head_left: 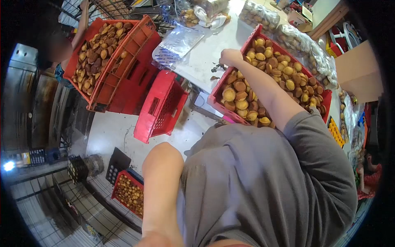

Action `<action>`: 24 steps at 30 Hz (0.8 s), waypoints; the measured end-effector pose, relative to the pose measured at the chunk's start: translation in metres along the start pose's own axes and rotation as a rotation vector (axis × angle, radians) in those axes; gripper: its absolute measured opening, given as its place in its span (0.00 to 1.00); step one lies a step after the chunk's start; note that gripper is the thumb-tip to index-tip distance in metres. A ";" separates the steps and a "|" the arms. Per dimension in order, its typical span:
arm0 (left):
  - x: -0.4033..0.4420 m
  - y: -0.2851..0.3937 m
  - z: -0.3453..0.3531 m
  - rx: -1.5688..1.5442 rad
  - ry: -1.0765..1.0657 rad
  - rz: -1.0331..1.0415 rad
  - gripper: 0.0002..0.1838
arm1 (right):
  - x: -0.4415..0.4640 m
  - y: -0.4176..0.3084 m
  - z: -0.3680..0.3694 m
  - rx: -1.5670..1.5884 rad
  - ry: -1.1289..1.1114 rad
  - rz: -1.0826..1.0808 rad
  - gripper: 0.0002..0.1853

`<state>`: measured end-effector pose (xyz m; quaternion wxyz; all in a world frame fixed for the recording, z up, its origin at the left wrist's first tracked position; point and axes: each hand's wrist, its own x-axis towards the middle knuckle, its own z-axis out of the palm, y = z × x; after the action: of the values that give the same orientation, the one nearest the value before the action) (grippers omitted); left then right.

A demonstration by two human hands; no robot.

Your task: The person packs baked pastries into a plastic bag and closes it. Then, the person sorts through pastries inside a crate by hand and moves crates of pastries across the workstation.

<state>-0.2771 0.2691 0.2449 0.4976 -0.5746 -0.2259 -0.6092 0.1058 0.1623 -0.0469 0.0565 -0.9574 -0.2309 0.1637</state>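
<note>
My right hand (231,57) is closed over the near-left rim of a red plastic crate (215,88). My right forearm lies across the top of that crate. Small round cakes (263,66) in golden and dark brown heap up inside it. The crate rests on a white table (210,41), against the front of my grey shirt. On the other side, my left arm is bent, its elbow pointing forward and its forearm coming back toward the camera. My left hand is out of the frame.
Clear plastic bags (179,41) lie on the table; filled bags (257,16) line its far side. At left, an orange crate (98,92) of cakes tops red crates, beside a tilted red crate (158,107). Another person's arm (82,24) reaches there. Another cake-filled crate (114,191) sits lower left.
</note>
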 end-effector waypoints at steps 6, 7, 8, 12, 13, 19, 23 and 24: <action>0.000 0.011 0.003 0.002 -0.019 -0.239 0.23 | 0.003 0.001 0.003 -0.006 0.009 0.004 0.14; 0.007 0.026 0.007 -0.801 0.261 -0.413 0.23 | 0.002 0.001 0.002 -0.005 0.010 0.009 0.14; 0.011 0.034 0.009 -1.608 0.547 -0.557 0.23 | 0.002 0.000 0.001 -0.002 0.004 0.013 0.14; 0.007 0.028 0.006 -1.581 0.553 -0.592 0.22 | 0.002 0.001 0.002 -0.005 0.000 0.010 0.15; 0.002 0.019 0.006 -1.629 0.368 -0.473 0.22 | 0.002 0.001 0.002 -0.005 -0.001 0.010 0.15; 0.004 0.029 0.022 -1.806 0.407 -0.466 0.23 | 0.004 0.004 0.007 0.023 0.070 0.002 0.14; -0.035 0.039 0.033 -1.903 0.833 -0.448 0.28 | -0.005 0.005 0.006 0.347 0.162 -0.048 0.14; -0.037 0.061 0.043 -1.849 0.802 -0.611 0.13 | -0.008 0.007 0.011 0.632 0.240 -0.090 0.13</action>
<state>-0.2094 0.2934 0.2025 -0.2709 -0.4054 0.3727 -0.7895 0.0981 0.1529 -0.0563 0.3843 -0.8939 -0.2024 0.1105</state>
